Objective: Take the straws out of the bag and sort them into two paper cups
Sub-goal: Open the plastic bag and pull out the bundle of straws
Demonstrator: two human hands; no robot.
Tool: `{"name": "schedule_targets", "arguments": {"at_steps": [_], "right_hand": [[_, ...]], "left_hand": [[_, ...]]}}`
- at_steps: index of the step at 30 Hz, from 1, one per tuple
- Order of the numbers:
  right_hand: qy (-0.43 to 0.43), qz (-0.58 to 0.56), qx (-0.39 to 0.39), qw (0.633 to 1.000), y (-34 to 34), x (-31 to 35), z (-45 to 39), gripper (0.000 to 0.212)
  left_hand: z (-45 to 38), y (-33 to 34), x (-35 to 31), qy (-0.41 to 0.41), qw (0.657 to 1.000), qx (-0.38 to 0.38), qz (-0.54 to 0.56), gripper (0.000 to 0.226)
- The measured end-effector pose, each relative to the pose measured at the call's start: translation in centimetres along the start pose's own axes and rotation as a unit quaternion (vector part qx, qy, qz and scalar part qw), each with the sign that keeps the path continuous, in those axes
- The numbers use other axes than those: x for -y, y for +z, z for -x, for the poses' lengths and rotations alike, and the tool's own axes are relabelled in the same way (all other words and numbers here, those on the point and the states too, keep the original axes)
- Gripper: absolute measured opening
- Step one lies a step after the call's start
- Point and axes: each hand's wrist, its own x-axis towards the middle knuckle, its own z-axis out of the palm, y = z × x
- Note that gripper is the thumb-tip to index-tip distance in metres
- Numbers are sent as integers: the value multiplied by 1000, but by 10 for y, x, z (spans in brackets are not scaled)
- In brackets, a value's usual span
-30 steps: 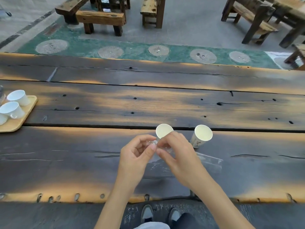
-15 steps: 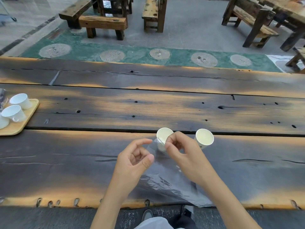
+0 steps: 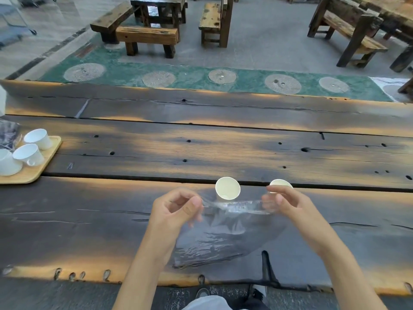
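Note:
A clear plastic bag (image 3: 225, 238) hangs over the near part of the dark wooden table, its top edge stretched wide between my hands. My left hand (image 3: 176, 211) pinches the bag's left corner and my right hand (image 3: 283, 204) pinches the right corner. Two white paper cups stand just beyond the bag: the left cup (image 3: 227, 188) shows fully, the right cup (image 3: 281, 184) is partly hidden behind my right fingers. Both cups look empty. I cannot make out straws inside the bag.
A wooden tray (image 3: 42, 168) with white ceramic cups (image 3: 29, 154) sits at the table's left edge, beside a dark bag (image 3: 9, 133). Wooden benches and tables stand on the floor beyond the far table edge.
My hands have pulled apart, left going left and right going right, stretching the bag's top edge wide. The bag now hangs spread out where it was bunched between my fingers.

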Motion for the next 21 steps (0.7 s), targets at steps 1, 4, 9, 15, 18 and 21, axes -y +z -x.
{"name": "schedule_targets", "arguments": {"at_steps": [1,4,9,15,18,21], "right_hand": [[7,-57,-6,998,-2,-10,0,81],[17,-146,5,989,7,-31,3,91],[-12,-112,-47,993,19,-38,0,60],[-72,-89,-38,993,15,-16,3,36],[-85,-67,-20,994,14,-5,6,25],[-93,-51,-9,994,18,5,7,18]], "left_hand": [[-1,-2,1,-3,1000,-5,21,24],[-5,-7,2,-12,997,-34,73,35],[-12,-11,2,-64,977,-143,147,14],[-16,-18,8,-79,976,-202,9,13],[-16,-17,3,-6,960,-151,-233,43],[-21,-20,2,78,919,-81,-379,48]]}}
